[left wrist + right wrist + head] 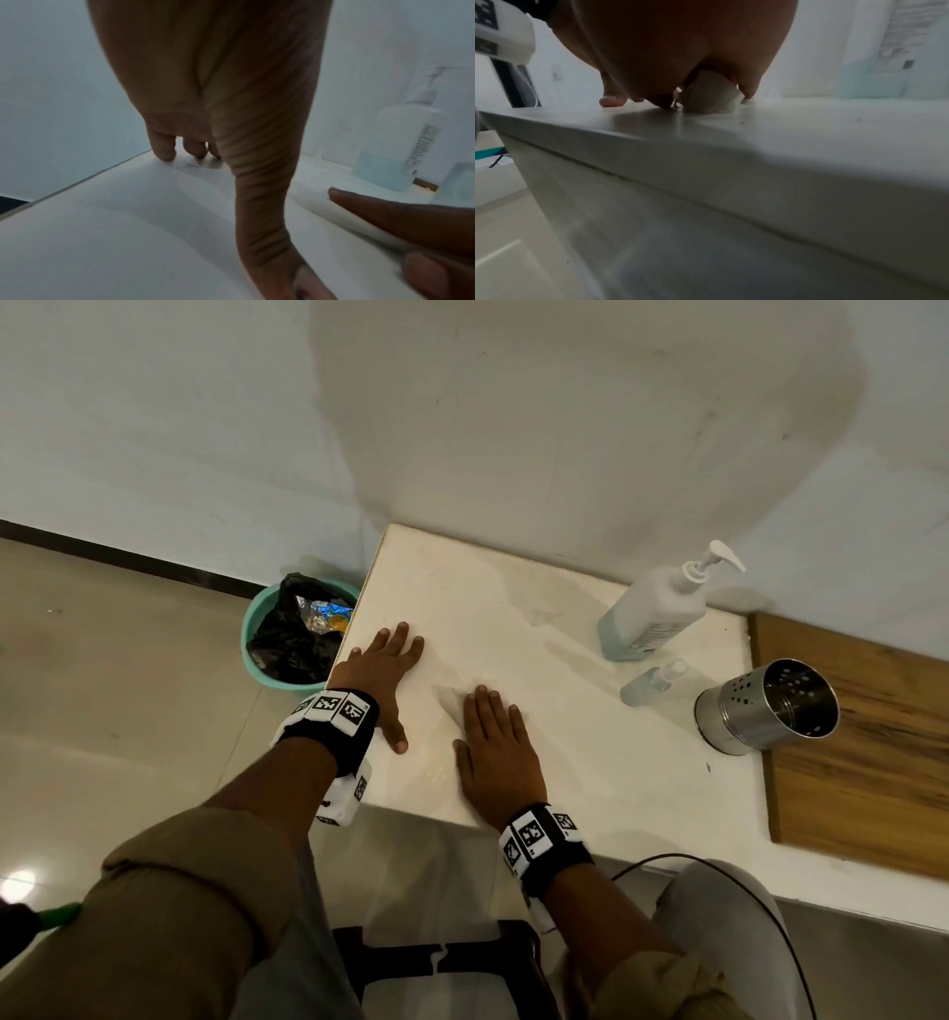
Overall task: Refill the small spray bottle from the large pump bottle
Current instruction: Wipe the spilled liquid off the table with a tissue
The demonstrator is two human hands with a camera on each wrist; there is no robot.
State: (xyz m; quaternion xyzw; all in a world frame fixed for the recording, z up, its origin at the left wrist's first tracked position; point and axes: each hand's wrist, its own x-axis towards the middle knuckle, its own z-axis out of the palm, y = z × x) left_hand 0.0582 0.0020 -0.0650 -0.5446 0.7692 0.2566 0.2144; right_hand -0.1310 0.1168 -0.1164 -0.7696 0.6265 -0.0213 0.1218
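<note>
A large white pump bottle (655, 608) with pale blue liquid low inside stands at the back right of the white counter (513, 618); the left wrist view shows this pump bottle (401, 146) too. Just in front of it stands a small clear spray bottle (648, 684) with a white cap. My left hand (382, 677) lies flat, palm down, near the counter's left edge, holding nothing. My right hand (495, 752) lies flat on the counter beside it, also holding nothing. Both hands are well left of the bottles. In the right wrist view my right hand (680, 60) presses on the counter top.
A perforated steel holder (767, 708) stands right of the spray bottle, at the edge of a wooden board (862, 742). A teal bin (295, 634) with a black bag sits on the floor left of the counter. A wall rises behind the counter.
</note>
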